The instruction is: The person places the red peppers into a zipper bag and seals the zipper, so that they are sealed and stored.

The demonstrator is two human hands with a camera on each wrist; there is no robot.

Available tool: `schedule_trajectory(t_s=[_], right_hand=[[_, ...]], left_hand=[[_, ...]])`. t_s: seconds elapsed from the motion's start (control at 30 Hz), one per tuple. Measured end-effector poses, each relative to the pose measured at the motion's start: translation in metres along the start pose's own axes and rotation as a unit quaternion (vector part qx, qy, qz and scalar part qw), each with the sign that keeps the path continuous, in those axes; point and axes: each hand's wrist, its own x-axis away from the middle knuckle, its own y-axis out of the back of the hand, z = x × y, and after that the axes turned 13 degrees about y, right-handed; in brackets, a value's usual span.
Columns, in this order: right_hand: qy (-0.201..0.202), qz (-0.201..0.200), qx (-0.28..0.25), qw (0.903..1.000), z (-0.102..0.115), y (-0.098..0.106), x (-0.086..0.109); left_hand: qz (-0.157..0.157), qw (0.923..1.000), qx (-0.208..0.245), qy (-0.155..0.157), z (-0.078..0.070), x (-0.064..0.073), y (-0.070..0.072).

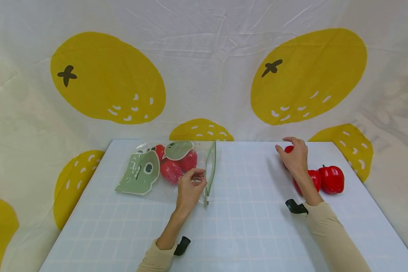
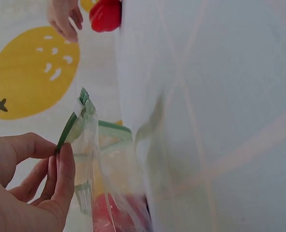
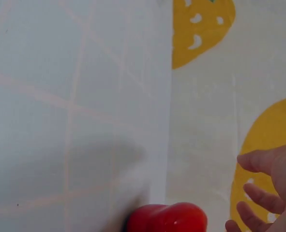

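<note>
My left hand (image 1: 190, 187) pinches the green zip edge (image 2: 67, 130) of a clear zip bag (image 1: 132, 177) printed with a green cartoon creature. The bag lies on the table at the left, its mouth parted and facing right. Several red round fruits or vegetables (image 1: 171, 172) show through the plastic. At the right, my right hand (image 1: 297, 156) hovers with spread fingers above a glossy red bell pepper (image 3: 169, 218), apart from it in the right wrist view. Two more red bell peppers (image 1: 332, 180) sit nearer me, one partly behind my right forearm.
The white table (image 1: 244, 226) has a pale grid pattern. Behind it hangs a white cloth (image 1: 207, 83) with big yellow fruit prints, close to the table's back edge. A black wrist camera (image 1: 181, 246) is on the left sleeve, another (image 1: 295, 206) on the right.
</note>
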Motion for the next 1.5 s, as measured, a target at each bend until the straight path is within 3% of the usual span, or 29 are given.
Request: schedule_trajectory(t_s=[0.2, 0.6, 0.83, 1.07, 1.5], right_hand=[[-0.037, 0.007, 0.021, 0.9991, -0.009, 0.006, 0.002], [-0.065, 0.049, 0.062, 0.9947, -0.025, 0.012, 0.002], [-0.075, 0.080, 0.076, 0.9910, -0.028, 0.013, 0.002], [-0.088, 0.076, 0.083, 0.9897, -0.027, 0.012, 0.004], [-0.064, 0.059, 0.054, 0.9947, -0.025, 0.012, 0.007]], left_hand=[[-0.001, 1.0000, -0.001, -0.001, 0.000, 0.000, 0.001], [-0.002, 1.0000, 0.000, 0.000, 0.000, 0.000, 0.001], [0.002, 0.9994, 0.025, -0.022, 0.001, -0.001, 0.001], [0.004, 0.9996, 0.023, -0.018, 0.000, 0.000, 0.001], [0.005, 0.9998, 0.014, -0.008, 0.002, 0.000, 0.001]])
